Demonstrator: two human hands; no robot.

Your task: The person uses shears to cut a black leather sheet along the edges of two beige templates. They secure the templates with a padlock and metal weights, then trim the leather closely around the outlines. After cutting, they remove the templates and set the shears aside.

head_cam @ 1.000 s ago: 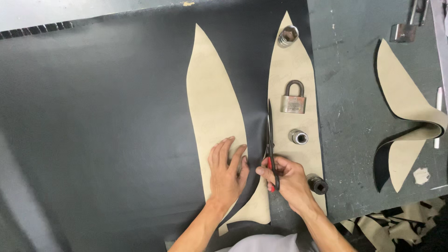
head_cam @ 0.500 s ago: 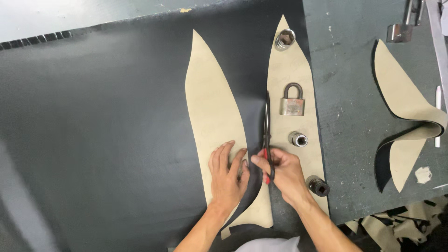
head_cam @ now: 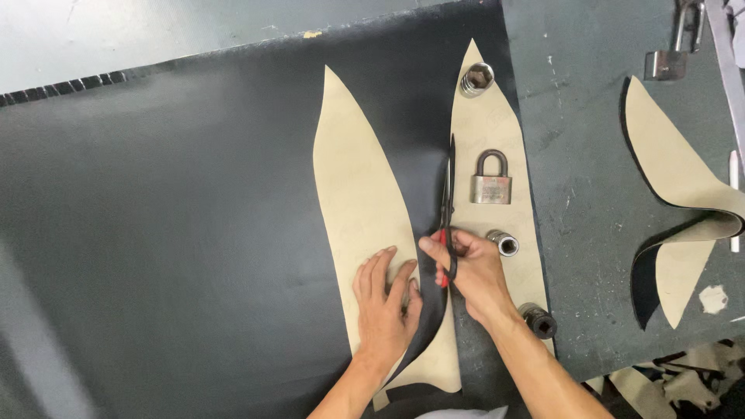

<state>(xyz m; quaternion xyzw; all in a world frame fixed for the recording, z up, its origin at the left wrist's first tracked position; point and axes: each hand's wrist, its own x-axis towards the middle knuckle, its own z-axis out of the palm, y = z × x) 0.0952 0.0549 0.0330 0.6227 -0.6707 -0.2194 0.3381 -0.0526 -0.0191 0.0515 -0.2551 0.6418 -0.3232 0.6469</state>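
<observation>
My right hand (head_cam: 473,271) grips red-handled scissors (head_cam: 447,194) whose dark blades point away from me, running along the left edge of a tan pointed pattern piece (head_cam: 497,132) lying on a large black sheet (head_cam: 171,233). My left hand (head_cam: 386,299) presses flat on a second tan pattern piece (head_cam: 353,186) to the left of the cut. A strip of the black sheet curls up between my two hands.
A metal padlock (head_cam: 490,180) and three metal sockets (head_cam: 476,78) (head_cam: 504,243) (head_cam: 538,320) sit on the right pattern piece. A curled tan-and-black cut piece (head_cam: 683,194) lies on the green table (head_cam: 590,194) at the right, near a white marker (head_cam: 734,198) and a metal tool (head_cam: 671,54).
The scissors and my right hand have advanced away from me along the pattern edge. My left hand stays pressed on the left piece.
</observation>
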